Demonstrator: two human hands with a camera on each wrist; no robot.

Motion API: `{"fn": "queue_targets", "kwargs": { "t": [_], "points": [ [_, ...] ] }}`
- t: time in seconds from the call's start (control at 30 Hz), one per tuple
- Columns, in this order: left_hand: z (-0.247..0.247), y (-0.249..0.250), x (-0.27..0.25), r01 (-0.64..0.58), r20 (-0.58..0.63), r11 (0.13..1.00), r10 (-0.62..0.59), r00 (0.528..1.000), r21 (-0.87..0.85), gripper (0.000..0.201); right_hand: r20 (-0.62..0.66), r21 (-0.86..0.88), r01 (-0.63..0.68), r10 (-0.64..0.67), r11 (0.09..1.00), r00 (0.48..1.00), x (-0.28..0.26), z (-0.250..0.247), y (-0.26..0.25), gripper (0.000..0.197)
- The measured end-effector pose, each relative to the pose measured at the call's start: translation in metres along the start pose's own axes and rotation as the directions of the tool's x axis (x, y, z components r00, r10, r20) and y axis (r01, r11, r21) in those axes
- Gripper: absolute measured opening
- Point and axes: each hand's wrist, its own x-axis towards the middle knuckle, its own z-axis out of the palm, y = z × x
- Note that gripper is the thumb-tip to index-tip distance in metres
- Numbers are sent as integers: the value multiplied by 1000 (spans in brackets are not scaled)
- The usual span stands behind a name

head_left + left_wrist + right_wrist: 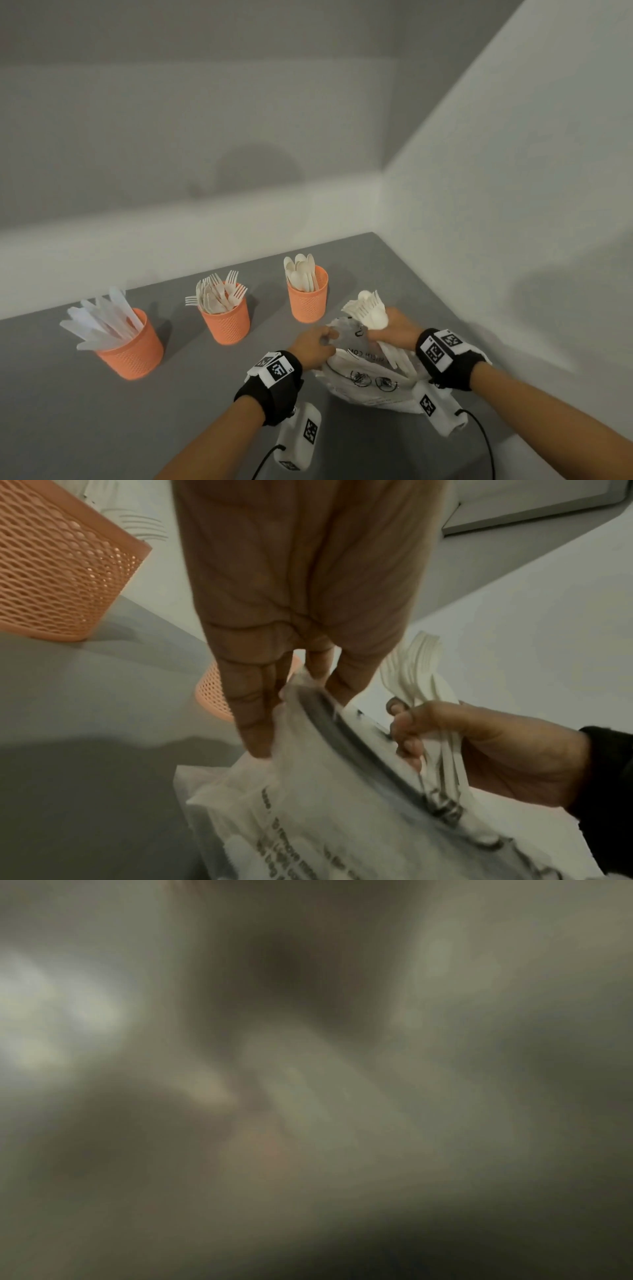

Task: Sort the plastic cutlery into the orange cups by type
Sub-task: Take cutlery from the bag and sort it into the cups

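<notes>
A: where's the cutlery at?
B: right hand [399, 330] is gripping a bundle of white forks and spoons [368, 310] over the plastic bag [370, 380]; left hand [313, 346] pinches the bag's edge; three orange cups [224, 320] sit behind on the grey table [68, 428], knives, forks, spoons.

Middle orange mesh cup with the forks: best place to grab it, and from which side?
Grip the orange mesh cup around its bare lower wall, coming in level from the near side. The white plastic forks fan out above the rim, tines up, some hanging over the left edge, so a grab from above would likely snag them.
</notes>
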Motion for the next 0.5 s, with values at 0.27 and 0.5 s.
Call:
{"fn": "queue_targets", "kwargs": {
  "t": [0.27, 0.5],
  "points": [
    [-30, 1, -25, -88, -268, 797, -95, 959, -598, 19, -196, 478, 155, -67, 865, 978, -1, -12, -69, 22],
    [-42, -16, -60, 192, 115, 238, -302, 946, -952, 43, -226, 768, 213, -56, 604, 972, 16, 51, -142, 23]
  ]
}}
